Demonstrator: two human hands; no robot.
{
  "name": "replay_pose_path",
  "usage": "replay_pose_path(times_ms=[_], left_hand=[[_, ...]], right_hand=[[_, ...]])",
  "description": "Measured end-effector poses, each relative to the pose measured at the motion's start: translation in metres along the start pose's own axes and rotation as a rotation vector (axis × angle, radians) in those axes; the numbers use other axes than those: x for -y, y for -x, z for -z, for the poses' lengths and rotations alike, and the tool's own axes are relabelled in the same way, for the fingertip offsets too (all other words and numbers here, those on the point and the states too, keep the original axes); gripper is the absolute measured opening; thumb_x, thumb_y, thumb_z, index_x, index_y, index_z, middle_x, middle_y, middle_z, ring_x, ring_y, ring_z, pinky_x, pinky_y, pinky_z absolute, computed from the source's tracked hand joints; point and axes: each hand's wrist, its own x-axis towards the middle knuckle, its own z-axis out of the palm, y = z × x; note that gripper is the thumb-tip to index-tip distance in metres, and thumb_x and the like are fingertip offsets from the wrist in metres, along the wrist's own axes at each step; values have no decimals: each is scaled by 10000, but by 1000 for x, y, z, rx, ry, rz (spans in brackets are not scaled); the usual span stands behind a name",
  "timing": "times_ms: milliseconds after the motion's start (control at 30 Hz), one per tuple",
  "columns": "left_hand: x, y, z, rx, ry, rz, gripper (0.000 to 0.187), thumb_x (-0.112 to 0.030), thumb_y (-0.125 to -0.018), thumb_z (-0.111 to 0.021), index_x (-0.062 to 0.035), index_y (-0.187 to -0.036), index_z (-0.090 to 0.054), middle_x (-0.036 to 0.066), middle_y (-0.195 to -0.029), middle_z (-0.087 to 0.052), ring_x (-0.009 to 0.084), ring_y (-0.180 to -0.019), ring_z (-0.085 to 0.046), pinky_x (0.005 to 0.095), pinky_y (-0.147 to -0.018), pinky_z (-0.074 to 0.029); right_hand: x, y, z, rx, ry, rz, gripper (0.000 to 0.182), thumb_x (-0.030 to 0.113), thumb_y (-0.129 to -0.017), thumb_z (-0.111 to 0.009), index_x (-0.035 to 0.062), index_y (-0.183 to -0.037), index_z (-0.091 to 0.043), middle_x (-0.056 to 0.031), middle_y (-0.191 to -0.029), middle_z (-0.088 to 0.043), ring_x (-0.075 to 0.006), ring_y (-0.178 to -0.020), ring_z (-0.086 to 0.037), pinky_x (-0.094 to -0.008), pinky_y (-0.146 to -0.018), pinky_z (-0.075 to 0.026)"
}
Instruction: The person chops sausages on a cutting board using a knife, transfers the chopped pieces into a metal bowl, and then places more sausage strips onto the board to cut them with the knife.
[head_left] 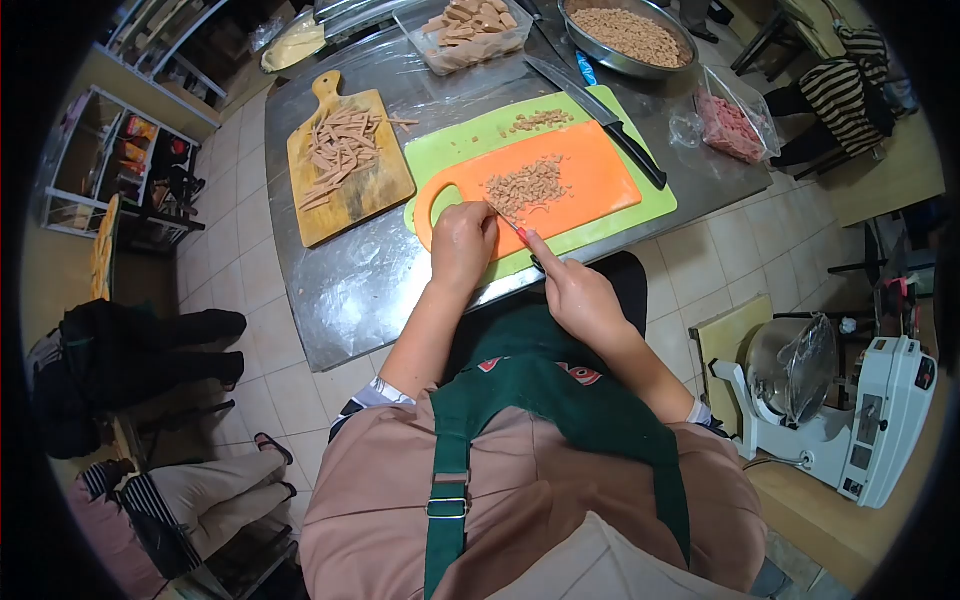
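My right hand [578,295] is closed round the handle of a small red-handled knife [522,235], its index finger stretched along the top. The blade lies at the near edge of a pile of diced sausage [528,184] on the orange cutting board [610,182]. Close beside the blade, my left hand [464,240] rests on the board with its fingers curled together; what they hold is hidden. Under the orange board is a larger green cutting board [652,205], with more small dice [540,121] at its far side. Sausage strips [340,150] lie on a wooden board [375,205] at left.
A large black-handled knife [635,153] lies across the green board's right side. Behind stand a plastic tub [470,62] of sausage pieces and a metal bowl [628,38] of dice. Bagged pink meat [730,125] sits at the table's right edge. Several people are nearby.
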Motion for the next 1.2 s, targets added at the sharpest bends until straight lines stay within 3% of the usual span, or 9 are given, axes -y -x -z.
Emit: replay_pose_path(times_ms=[200, 367, 500, 600, 800, 900, 1000, 1067, 1200], left_hand=[[5, 0, -2, -24, 38, 59, 43, -40, -697, -636, -5, -722, -630, 151, -690, -590, 324, -693, -565, 397, -660, -458], [9, -6, -5, -46, 48, 53, 47, -47, -715, -640, -7, -736, -629, 147, -706, -592, 308, -716, -579, 393, -667, -462], [7, -8, -2, -35, 68, 91, 59, -40, -716, -634, -9, -750, -598, 148, -692, -587, 309, -692, -580, 394, -645, -463], [8, -6, -2, 5, 68, 176, 111, -93, -735, -636, -15, -779, -570, 132, -697, -601, 283, -657, -603, 348, -616, -473], [5, -6, 0, 5, 50, 169, 148, -88, -729, -632, -5, -754, -512, 140, -665, -588, 292, -630, -597, 358, -593, -468], [4, -6, -1, -29, 93, 158, 122, -21, -707, -622, -12, -736, -504, 155, -663, -580, 325, -633, -582, 398, -581, -458], [9, -6, -1, -30, 139, 220, 129, -38, -716, -632, -9, -762, -515, 141, -679, -598, 291, -638, -602, 367, -586, -472], [9, -6, 3, -21, 200, 273, 159, -104, -743, -657, -14, -811, -544, 107, -685, -620, 186, -620, -616, 288, -597, -485], [10, -7, 6, 24, 221, 349, 175, -110, -740, -667, -14, -821, -545, 95, -690, -626, 168, -620, -616, 278, -600, -488]], right_hand=[[-7, 19, 10, 10, -33, -7, 600, 88, -837, -468, 240, -1393, -302, -193, -654, -548, -364, -597, -576, -460, -579, -475], [-14, 13, 15, 15, -289, -13, 566, 73, -851, -434, 213, -1386, -313, -214, -676, -561, -380, -643, -573, -461, -632, -453], [-13, 7, 12, -30, -225, 7, 564, 73, -851, -433, 202, -1387, -310, -215, -674, -559, -385, -641, -572, -466, -627, -455], [-8, 4, 14, -40, -162, -4, 564, 79, -851, -437, 196, -1388, -306, -216, -663, -554, -385, -627, -571, -467, -611, -459], [-3, -5, 3, -31, -68, 34, 591, 89, -839, -465, 204, -1394, -296, -203, -643, -545, -369, -593, -575, -459, -573, -471], [0, -5, 0, -16, -6, 15, 603, 91, -833, -476, 205, -1396, -292, -196, -652, -545, -368, -588, -575, -456, -574, -479], [3, 4, 4, 15, 3, -8, 614, 87, -833, -477, 217, -1401, -284, -190, -650, -538, -369, -580, -570, -453, -576, -483], [1, 13, 9, 1, -17, -1, 622, 80, -833, -475, 227, -1404, -278, -189, -649, -536, -369, -584, -569, -454, -579, -484], [-3, 19, 13, 14, -44, -9, 624, 74, -835, -473, 234, -1405, -277, -191, -653, -536, -371, -594, -571, -457, -578, -481]])
